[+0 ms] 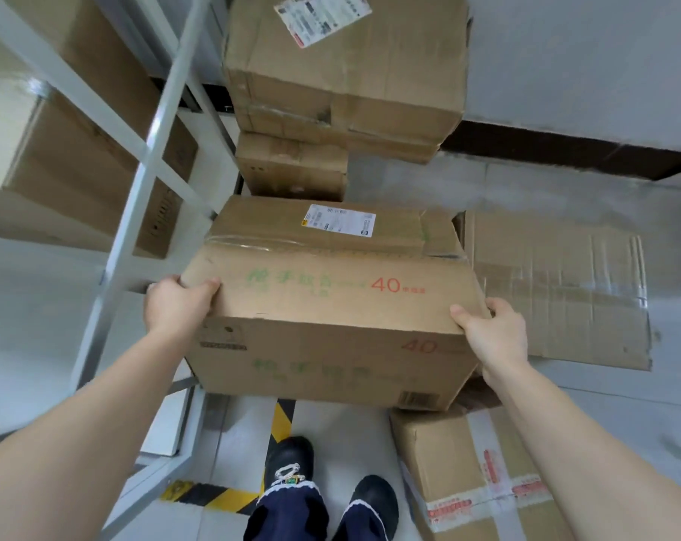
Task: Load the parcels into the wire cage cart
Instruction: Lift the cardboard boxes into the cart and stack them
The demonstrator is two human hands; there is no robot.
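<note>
A large brown cardboard parcel [331, 306] with green print, a red "40" and a white label on top is held in front of me above the floor. My left hand [176, 302] grips its left end with the thumb on the top face. My right hand [491, 329] grips its right end the same way. Beyond it stand a small carton [292, 165] and a big carton [342, 72] with a shipping label. The wire cage cart is not in view.
A grey metal shelving frame [143, 181] with boxes [77, 150] stands at the left. A flattened cardboard sheet [557, 287] lies on the floor at right. A taped box [471, 474] sits by my feet [331, 497]. Yellow-black tape [214, 497] marks the floor.
</note>
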